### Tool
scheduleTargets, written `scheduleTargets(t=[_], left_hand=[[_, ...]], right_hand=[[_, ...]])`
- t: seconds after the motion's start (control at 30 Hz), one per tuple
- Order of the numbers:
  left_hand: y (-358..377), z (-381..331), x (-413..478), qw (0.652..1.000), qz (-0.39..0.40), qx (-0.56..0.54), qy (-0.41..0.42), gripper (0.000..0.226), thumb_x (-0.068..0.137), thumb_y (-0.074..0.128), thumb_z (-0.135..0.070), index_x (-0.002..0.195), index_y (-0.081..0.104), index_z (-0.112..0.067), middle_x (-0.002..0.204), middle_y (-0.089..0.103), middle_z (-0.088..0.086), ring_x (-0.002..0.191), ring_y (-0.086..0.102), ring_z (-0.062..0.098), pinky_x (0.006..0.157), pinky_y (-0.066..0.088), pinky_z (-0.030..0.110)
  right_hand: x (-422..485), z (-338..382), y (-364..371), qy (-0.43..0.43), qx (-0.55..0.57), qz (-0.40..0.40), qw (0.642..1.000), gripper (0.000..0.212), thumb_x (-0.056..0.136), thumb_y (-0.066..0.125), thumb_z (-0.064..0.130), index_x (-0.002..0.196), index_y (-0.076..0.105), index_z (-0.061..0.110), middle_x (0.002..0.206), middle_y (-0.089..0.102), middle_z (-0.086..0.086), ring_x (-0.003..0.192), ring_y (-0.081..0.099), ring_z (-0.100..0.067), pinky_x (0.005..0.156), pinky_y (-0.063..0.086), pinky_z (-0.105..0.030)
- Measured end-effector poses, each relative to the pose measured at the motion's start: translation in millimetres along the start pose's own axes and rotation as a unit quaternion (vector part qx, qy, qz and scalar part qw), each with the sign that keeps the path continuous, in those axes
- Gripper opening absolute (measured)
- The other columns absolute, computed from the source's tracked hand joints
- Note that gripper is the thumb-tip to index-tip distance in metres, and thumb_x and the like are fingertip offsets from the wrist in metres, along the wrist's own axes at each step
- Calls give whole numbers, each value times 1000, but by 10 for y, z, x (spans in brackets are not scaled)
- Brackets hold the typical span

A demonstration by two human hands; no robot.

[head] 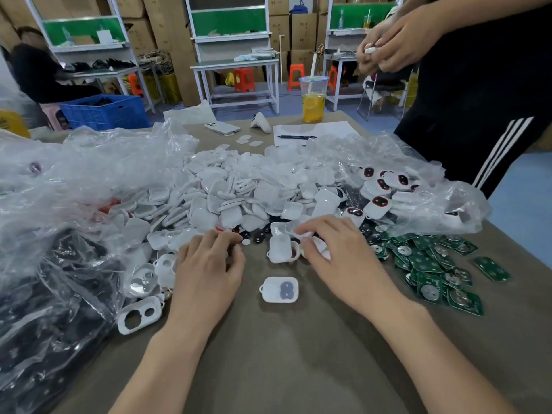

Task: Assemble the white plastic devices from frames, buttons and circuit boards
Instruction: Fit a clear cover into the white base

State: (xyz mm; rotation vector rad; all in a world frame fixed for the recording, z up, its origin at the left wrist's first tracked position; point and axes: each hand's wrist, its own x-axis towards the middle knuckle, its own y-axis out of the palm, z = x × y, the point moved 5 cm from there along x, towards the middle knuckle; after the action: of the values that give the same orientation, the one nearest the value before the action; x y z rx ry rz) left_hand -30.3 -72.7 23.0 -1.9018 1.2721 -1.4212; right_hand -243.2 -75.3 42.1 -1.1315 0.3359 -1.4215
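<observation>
A large heap of white plastic shells [239, 192] covers the table's middle. My left hand [209, 264] rests at its near edge, fingers curled over small dark buttons [254, 236]; whether it holds one is hidden. My right hand [334, 249] pinches a white shell piece [319, 246] beside another white shell [280, 248]. A white frame with a dark button pad [280, 289] lies between my hands. A frame with two holes [140, 314] sits at the left. Green circuit boards [433, 270] spread at the right.
Clear plastic bags [74, 180] lie left and right [418, 186], the right one holding finished devices [379, 204]. A person in black [478, 85] stands at the far right handling a white part. A drink cup [313, 98], phone [222, 127], paper and pen [295, 137] lie behind.
</observation>
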Motion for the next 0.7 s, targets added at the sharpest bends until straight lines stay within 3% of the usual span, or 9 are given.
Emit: scheduleTargets(t=[0.23,0.7], left_hand=[[40,45,6,1000,2,24,2,14,92,64,-17,103,71,-22,103,70,-8,103,57,22,98,24,28],[40,57,4,1000,16,26,0,17,95,59,-18,107,70,-25,106,69,-12,106,50,14,97,19,21]], right_hand=[[139,-173,136,35,-26,15,999,20,99,53,24,114,66,25,118,63,8,113,50,-20,100,40,-40],[146,-245,197,40,-34,54,997,20,97,54,31,112,67,29,115,57,10,107,49,-17,100,40,-35]])
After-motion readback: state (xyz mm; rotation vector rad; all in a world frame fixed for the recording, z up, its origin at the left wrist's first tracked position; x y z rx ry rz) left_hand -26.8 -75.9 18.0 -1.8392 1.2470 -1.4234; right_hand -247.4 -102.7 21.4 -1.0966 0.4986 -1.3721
